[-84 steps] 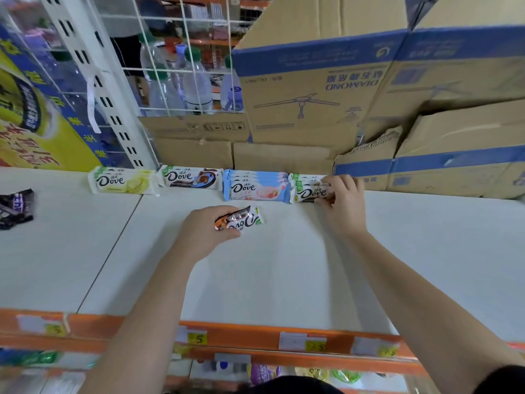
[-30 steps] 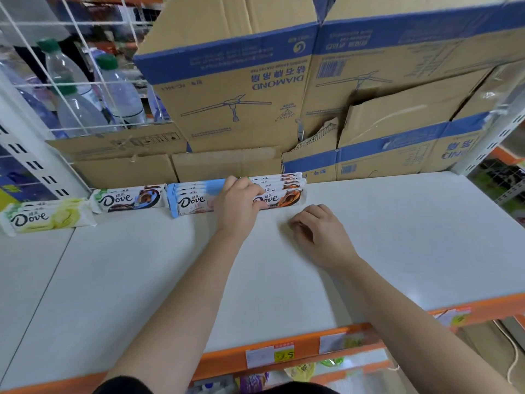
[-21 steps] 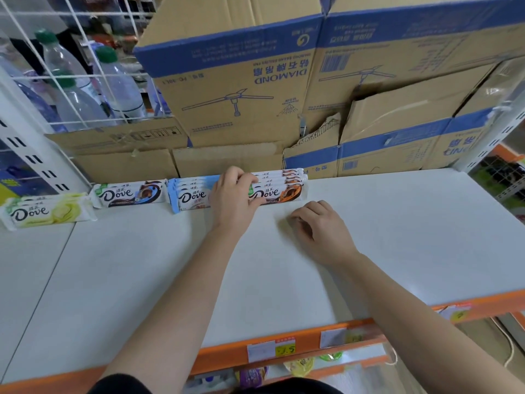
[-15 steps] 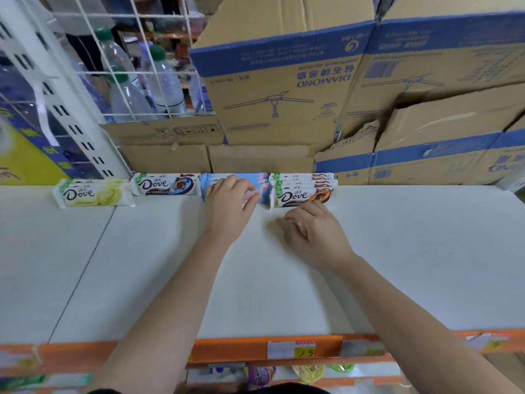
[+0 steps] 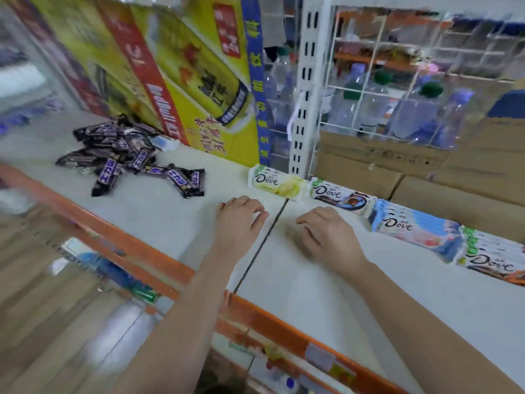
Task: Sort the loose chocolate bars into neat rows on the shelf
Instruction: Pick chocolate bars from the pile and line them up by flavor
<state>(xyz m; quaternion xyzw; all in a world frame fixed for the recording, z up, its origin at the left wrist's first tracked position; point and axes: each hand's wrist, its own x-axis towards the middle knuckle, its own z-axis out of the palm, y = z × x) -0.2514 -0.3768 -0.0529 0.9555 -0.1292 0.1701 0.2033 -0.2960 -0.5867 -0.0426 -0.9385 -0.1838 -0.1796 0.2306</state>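
The left grip [image 5: 240,220] is low over the white shelf [image 5: 312,302], fingers loosely bent and holding nothing. The right grip [image 5: 329,234] is just to its right, knuckles up, its fingers also slack and empty. I cannot tell whether either touches the shelf. A dark seam [image 5: 261,240] between two shelf panels runs between the two grips.

Just beyond the left grip, at the back of the shelf, lies a yellow bar [image 5: 277,183]. End to end with it, just beyond the right grip, lies a brown bar [image 5: 338,196]. To the right of the right grip the row goes on with a blue stack [image 5: 414,230] of overlapped bars, then a green-and-orange stack [image 5: 494,257] at the frame edge.

Well to the left of the left grip and further back, a loose pile of dark purple bars [image 5: 127,155] lies jumbled, in no row. A yellow poster [image 5: 184,81] stands behind it. Beyond the left grip rises a white slotted post [image 5: 306,81], with water bottles [image 5: 369,109] behind a wire grid to its right. Cardboard boxes [image 5: 426,172] stand behind the row. The orange shelf edge [image 5: 142,251] lies nearer than both grips.
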